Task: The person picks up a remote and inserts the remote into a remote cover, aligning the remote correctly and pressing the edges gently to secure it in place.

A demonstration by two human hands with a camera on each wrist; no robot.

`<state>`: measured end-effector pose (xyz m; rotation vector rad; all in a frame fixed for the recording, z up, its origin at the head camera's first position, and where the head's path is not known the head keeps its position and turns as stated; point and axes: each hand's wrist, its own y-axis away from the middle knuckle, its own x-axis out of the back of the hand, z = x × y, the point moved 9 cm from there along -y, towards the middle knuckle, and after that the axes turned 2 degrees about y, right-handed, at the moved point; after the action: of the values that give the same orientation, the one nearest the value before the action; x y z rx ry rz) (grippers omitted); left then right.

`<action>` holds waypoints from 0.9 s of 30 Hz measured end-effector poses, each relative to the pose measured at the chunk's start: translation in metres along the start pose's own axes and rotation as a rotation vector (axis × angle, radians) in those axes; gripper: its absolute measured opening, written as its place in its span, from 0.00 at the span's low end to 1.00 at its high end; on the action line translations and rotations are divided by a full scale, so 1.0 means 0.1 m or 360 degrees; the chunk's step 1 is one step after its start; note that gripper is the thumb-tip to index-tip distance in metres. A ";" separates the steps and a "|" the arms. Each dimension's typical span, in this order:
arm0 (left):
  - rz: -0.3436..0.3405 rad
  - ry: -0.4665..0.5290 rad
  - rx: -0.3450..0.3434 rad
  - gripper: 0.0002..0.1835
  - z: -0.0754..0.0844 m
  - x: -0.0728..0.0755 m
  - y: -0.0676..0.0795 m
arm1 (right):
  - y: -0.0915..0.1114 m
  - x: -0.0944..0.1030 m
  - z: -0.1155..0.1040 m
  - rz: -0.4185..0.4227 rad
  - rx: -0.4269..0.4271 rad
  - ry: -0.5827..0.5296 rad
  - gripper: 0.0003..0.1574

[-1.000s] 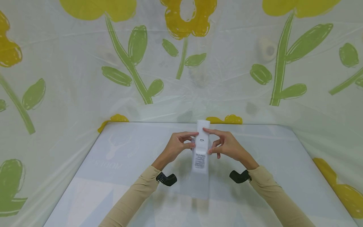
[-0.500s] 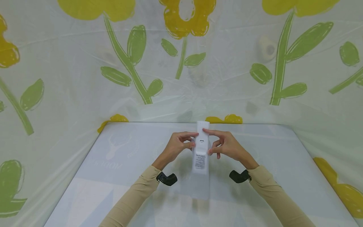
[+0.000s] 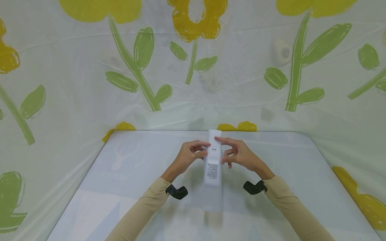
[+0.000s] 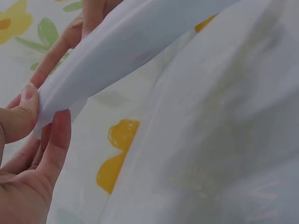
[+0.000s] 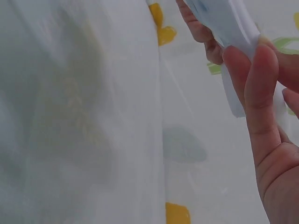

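A slim white remote control [image 3: 214, 156] is held back side up over the table, with a small catch mark and a block of printed text facing me. From its left edge my left hand [image 3: 188, 154] pinches it between thumb and fingers, also plain in the left wrist view, where the remote [image 4: 112, 56] slants up to the right. My right hand [image 3: 242, 155] grips the opposite edge, its index fingertip high on the back and the thumb lower down. In the right wrist view the right hand [image 5: 273, 121] partly covers the remote [image 5: 222, 18]. A pale translucent strip [image 3: 212, 199] shows below its lower end.
The pale table [image 3: 126, 180] carries a faint deer print at its left. Behind it hangs a whitish curtain [image 3: 238, 97] with yellow flowers and green leaves, meeting the back edge. Black wrist straps [image 3: 178, 192] sit on both sleeves.
The far end of the remote has dipped slightly. Both hands keep nearly the same hold, and the head view has shifted a little.
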<state>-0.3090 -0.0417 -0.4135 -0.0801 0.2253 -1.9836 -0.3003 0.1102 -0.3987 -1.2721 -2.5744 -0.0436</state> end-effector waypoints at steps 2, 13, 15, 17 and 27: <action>0.0011 -0.0002 -0.0002 0.16 0.00 0.00 0.01 | 0.00 -0.01 0.00 -0.0004 0.0010 -0.0035 0.44; 0.0107 0.0002 0.0010 0.14 -0.02 0.01 0.10 | 0.05 -0.06 -0.01 -0.0023 0.0020 -0.0028 0.50; 0.0124 0.0007 0.0012 0.11 -0.02 0.01 0.10 | 0.05 -0.07 0.01 -0.0028 0.0021 -0.0043 0.51; 0.0136 0.0015 0.0008 0.09 -0.02 0.02 0.11 | 0.05 -0.08 0.02 -0.0031 0.0022 -0.0056 0.53; 0.0129 0.0042 0.0012 0.07 -0.03 0.01 0.12 | 0.06 -0.13 0.00 -0.0029 0.0018 -0.0040 0.56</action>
<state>-0.2994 -0.0473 -0.4190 -0.0394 0.2348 -1.9059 -0.2881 0.1044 -0.4024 -1.2529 -2.6040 -0.0165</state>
